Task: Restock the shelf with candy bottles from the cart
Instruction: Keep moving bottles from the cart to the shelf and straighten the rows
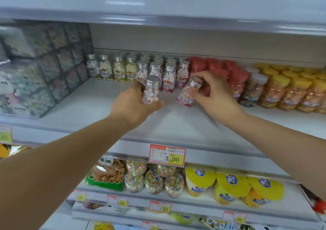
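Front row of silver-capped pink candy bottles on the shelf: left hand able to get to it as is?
Probably yes. The left hand, gripping its own clear silver-capped candy bottle, hovers just before that bottle row; only bare white shelf lies between. The hand is full, though.

Two hands [131,104], two held candy bottles [151,93], three yellow-lidded tubs [200,177] below

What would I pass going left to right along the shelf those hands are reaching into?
Stacked packets → bottles of pale candy → bottles of pink candy → red-lidded jars → white-lidded jar → yellow-lidded jars. The two held bottles overlap the pink ones, so omitted.
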